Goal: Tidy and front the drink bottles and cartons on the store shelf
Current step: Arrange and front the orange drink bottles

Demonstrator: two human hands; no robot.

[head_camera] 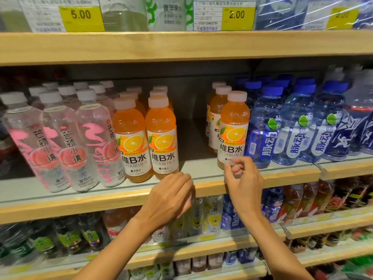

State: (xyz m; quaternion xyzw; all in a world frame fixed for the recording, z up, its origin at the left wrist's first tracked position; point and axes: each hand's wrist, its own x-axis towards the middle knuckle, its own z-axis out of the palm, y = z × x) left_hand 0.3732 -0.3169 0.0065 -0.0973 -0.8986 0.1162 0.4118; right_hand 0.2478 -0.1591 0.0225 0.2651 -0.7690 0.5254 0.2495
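Note:
Orange vitamin drink bottles stand in rows on the middle shelf (201, 170). Two front ones (131, 138) (162, 136) stand side by side left of an empty lane. A third orange bottle (234, 128) stands at the shelf front right of that lane, with more behind it. My right hand (242, 178) is just below and in front of this bottle's base, fingers curled, holding nothing. My left hand (171, 195) hangs over the shelf's wooden edge below the second bottle, fingers bent downward and empty.
Clear pink-labelled bottles (66, 142) fill the left of the shelf, blue-capped bottles (290, 126) the right. Price tags (80, 17) hang on the shelf above. Lower shelves (201, 249) hold several more bottles and small cartons.

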